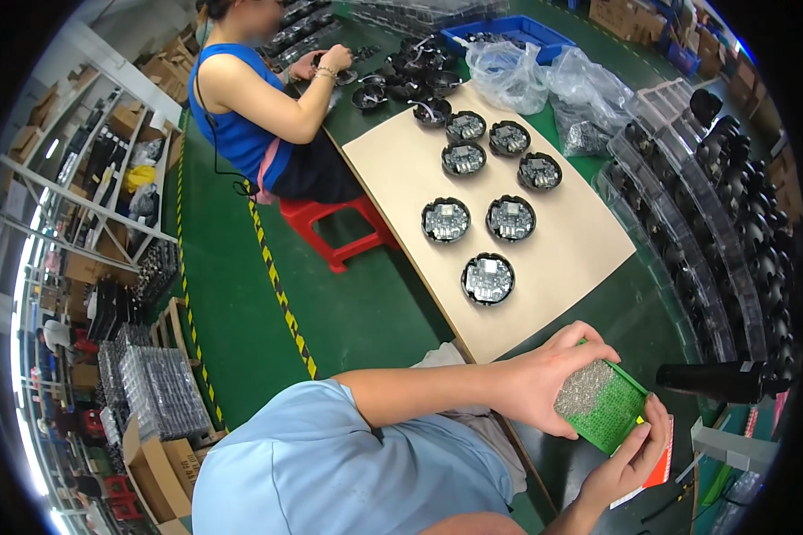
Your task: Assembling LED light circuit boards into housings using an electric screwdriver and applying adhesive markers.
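Note:
A small green box [608,412] full of tiny silvery screws sits between both my hands at the lower right. My left hand [544,379] grips its near side, fingers curled over the top edge. My right hand [629,459] supports it from below, fingers on its right edge. Several round black housings with circuit boards inside, such as the nearest one [488,277], lie face up on a tan board [562,259] ahead of my hands.
A person in a blue top [241,107] sits on a red stool [335,227] at the far end, handling black parts. Clear plastic bags [544,80], stacked trays of black parts [732,196] and a black power screwdriver [718,379] line the right side. Shelving [89,178] stands left.

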Demonstrator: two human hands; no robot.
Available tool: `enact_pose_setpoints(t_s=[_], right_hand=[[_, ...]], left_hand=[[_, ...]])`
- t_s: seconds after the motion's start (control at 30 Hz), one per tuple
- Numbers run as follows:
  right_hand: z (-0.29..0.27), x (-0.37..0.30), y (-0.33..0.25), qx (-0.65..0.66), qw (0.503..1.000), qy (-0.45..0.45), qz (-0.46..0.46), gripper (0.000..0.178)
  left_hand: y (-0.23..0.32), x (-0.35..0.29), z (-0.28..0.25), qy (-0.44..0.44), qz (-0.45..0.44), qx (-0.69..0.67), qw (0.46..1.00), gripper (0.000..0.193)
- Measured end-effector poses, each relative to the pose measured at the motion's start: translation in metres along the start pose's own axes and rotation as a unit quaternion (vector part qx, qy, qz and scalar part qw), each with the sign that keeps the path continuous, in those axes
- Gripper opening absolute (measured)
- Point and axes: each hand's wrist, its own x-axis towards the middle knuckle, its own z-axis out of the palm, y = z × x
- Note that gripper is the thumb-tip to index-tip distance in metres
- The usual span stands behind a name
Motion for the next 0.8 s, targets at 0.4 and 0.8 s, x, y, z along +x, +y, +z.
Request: enact_pose_setpoints(t_s=[0.4,0.8], right_hand=[[0.017,-0.006,-0.001,0.239,0.968,-0.009,0.08,0.058],[0.021,0.012,-0.005,0.262,0.954,0.017,0.143,0.05]], left_hand=[[0.001,-0.002,0.001,-0.071,0.003,-0.076,0.995,0.099],[-0.016,0.019,0.02,0.061,0.003,-0.12,0.991,0.035]])
